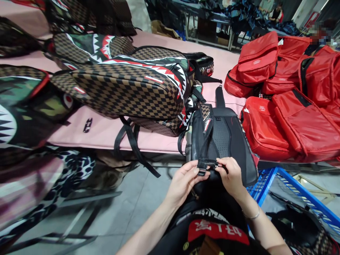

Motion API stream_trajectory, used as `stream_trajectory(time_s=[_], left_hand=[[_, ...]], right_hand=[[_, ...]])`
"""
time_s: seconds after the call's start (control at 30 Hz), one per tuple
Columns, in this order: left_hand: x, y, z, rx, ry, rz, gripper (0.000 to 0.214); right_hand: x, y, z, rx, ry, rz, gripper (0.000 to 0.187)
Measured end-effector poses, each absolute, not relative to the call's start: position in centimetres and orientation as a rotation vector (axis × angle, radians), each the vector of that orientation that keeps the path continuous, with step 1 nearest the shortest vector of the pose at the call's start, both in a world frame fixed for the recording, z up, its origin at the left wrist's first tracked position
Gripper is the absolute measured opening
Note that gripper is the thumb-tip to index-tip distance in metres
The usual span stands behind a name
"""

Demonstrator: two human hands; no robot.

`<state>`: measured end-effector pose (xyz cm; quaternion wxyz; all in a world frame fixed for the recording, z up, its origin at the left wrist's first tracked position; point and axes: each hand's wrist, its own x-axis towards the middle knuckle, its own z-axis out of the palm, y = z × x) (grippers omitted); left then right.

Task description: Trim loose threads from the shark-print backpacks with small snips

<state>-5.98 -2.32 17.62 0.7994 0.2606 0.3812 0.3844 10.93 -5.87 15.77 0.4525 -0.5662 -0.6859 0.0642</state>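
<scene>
A black backpack (225, 131) lies back side up at the table's front edge, its padded back panel and straps showing. My left hand (187, 177) pinches a black strap buckle (202, 166) at the near end of the bag. Close by on the right, my right hand (228, 173) grips the end of a thin black strap (212, 163) between thumb and fingers. The strap runs between the two hands. How it passes through the buckle is too small to make out.
Brown checkered backpacks (127, 88) with shark-teeth prints are piled left on the pink table (103, 136). Red bags (281, 120) are heaped right. A blue crate (268, 184) holding dark bags stands at lower right. A loose black buckle (87, 125) lies on the table.
</scene>
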Motion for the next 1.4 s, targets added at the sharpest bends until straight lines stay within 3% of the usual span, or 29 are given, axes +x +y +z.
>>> stream_trajectory(time_s=[1.03, 1.2, 1.4], left_hand=[[-5.6, -2.5, 16.6, 0.619, 0.773, 0.833, 0.030], [-5.9, -2.3, 16.2, 0.650, 0.782, 0.793, 0.029], [-6.0, -2.1, 15.8, 0.805, 0.804, 0.818, 0.034]], right_hand=[[10.6, -5.4, 16.0, -1.342, -1.813, 0.061, 0.014], [10.7, -4.9, 15.0, -1.405, -1.530, 0.331, 0.012], [11.6, -0.4, 14.7, -1.372, -1.030, 0.858, 0.027]])
